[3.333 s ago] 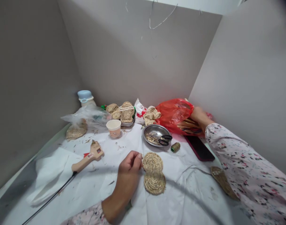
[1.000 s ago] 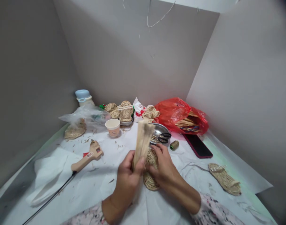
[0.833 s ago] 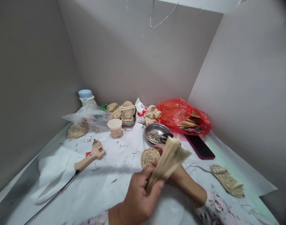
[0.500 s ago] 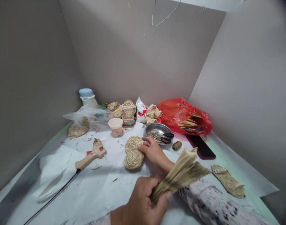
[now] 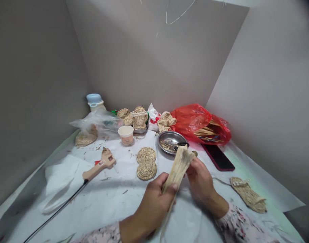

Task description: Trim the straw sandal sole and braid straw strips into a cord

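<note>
Left hand (image 5: pixel 154 199) clamped low around the light, floppy straw bundle (image 5: pixel 178 165), right hand (image 5: pixel 200 177) pinching its brittle-looking top.

Between my left hand (image 5: pixel 154 199) and right hand (image 5: pixel 200 179) stands the pale dried-leaf bundle (image 5: pixel 178 165), behind it the round steel bowl (image 5: pixel 164 140), to its left the woven straw figure-eight mat (image 5: pixel 146 163).

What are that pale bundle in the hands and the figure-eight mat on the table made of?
The bundle, gripped by the left hand and touched by the right hand, looks like dried husk or straw: flat, matte, fibrous strips. The mat seems coiled braided straw, judging by its spiral ridges.
</note>
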`<action>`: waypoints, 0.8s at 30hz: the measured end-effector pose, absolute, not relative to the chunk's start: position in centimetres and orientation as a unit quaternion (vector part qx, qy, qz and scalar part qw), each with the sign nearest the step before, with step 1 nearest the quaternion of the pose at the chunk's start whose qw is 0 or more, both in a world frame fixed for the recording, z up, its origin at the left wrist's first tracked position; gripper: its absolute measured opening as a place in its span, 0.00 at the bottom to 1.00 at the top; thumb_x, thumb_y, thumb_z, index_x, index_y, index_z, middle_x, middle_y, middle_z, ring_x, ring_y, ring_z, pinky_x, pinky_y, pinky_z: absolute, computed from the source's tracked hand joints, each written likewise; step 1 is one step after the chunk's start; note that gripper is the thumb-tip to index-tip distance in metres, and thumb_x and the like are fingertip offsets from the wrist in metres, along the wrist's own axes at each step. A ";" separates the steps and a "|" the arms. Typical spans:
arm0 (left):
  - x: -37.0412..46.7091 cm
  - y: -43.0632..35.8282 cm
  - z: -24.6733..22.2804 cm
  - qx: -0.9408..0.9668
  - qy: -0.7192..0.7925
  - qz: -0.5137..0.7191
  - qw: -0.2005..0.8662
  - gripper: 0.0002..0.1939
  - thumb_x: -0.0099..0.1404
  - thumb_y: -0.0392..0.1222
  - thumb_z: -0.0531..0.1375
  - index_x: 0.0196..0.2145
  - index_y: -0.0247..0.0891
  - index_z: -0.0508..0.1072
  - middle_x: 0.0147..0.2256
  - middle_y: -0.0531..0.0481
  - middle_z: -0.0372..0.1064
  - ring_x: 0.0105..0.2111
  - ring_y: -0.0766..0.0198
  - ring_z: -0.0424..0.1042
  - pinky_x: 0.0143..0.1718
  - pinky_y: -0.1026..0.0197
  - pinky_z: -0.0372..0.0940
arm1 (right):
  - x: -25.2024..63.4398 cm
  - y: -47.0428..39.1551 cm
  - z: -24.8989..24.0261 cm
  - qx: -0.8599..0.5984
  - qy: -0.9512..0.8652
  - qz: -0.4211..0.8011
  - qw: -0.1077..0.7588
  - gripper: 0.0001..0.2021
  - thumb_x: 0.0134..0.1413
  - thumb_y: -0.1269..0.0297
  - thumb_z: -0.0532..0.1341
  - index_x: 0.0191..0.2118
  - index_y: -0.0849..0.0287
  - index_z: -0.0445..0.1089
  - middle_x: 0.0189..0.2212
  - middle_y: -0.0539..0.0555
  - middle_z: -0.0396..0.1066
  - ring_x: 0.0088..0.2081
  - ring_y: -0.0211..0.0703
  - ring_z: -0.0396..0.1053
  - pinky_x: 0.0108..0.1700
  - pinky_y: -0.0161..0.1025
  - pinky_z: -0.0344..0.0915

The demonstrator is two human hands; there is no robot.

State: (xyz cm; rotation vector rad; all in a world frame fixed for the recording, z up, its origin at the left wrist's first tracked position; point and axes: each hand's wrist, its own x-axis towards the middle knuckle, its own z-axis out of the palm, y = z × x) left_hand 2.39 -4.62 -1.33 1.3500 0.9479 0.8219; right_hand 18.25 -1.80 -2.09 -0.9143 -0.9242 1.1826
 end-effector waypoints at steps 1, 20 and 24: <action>2.4 -4.5 -1.3 0.573 0.417 0.350 0.613 0.12 0.62 0.50 0.57 0.35 0.37 0.68 0.22 0.55 0.60 0.21 0.67 0.62 0.23 0.65 0.58 | 18.3 -1.8 -2.1 -0.383 -0.395 0.524 0.650 0.11 0.54 0.55 0.57 0.35 0.57 0.70 0.24 0.49 0.66 0.24 0.38 0.62 0.25 0.35 0.60; 2.4 -3.0 -1.5 0.482 0.436 0.374 0.662 0.14 0.61 0.51 0.58 0.33 0.36 0.72 0.22 0.54 0.67 0.23 0.65 0.63 0.29 0.63 0.59 | 18.1 -0.9 -4.4 -0.446 -0.400 0.576 0.556 0.16 0.54 0.50 0.61 0.33 0.61 0.68 0.18 0.47 0.63 0.16 0.30 0.55 0.17 0.29 0.46; 2.5 -2.7 -1.7 0.457 0.440 0.391 0.667 0.14 0.58 0.51 0.59 0.29 0.36 0.69 0.22 0.52 0.68 0.22 0.65 0.66 0.27 0.64 0.60 | 18.0 -1.1 -3.9 -0.424 -0.369 0.595 0.575 0.14 0.52 0.52 0.63 0.32 0.60 0.68 0.18 0.46 0.63 0.17 0.32 0.57 0.18 0.30 0.52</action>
